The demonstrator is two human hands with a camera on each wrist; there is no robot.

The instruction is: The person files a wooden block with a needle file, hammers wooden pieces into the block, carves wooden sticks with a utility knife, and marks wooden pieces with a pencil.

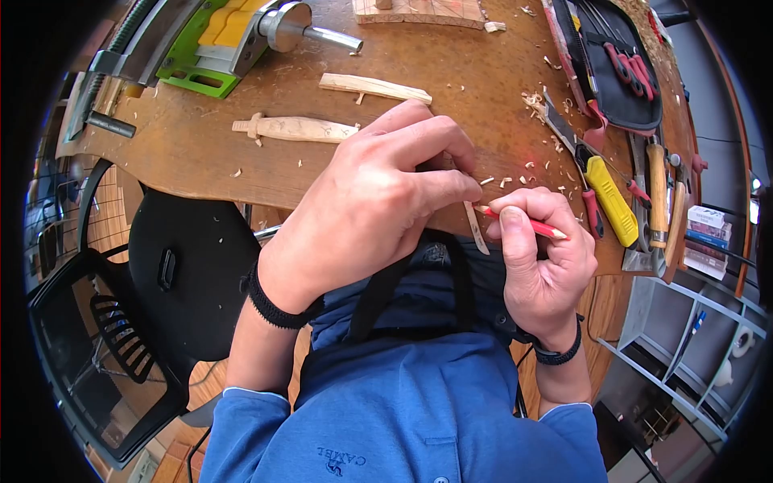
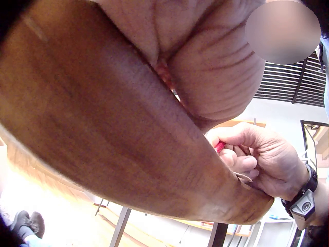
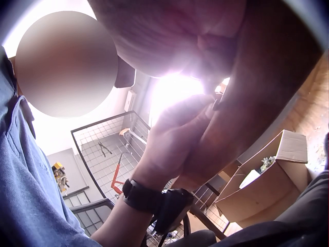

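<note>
My right hand point(image 1: 554, 262) pinches a short red pencil point(image 1: 549, 230) between thumb and fingers, its point angled toward my left hand point(image 1: 386, 181). The left hand's fingers are curled at the table's front edge, thumb and fingertips pinching a thin wooden strip point(image 1: 477, 232). The strip's pale lower end sticks out past the edge, between the two hands; the rest is hidden by the left fingers. Just behind the left hand lies a carved wooden dagger point(image 1: 302, 129), its tip overlapped by the hand. A rough wood stick point(image 1: 374, 85) lies farther back.
A green and yellow vise point(image 1: 217, 48) stands at the back left. On the right are a yellow utility knife point(image 1: 610, 200), a wooden-handled tool point(image 1: 658, 193) and a black tool case point(image 1: 616, 72). Wood shavings point(image 1: 531, 105) are scattered about. A black chair point(image 1: 181, 274) stands left.
</note>
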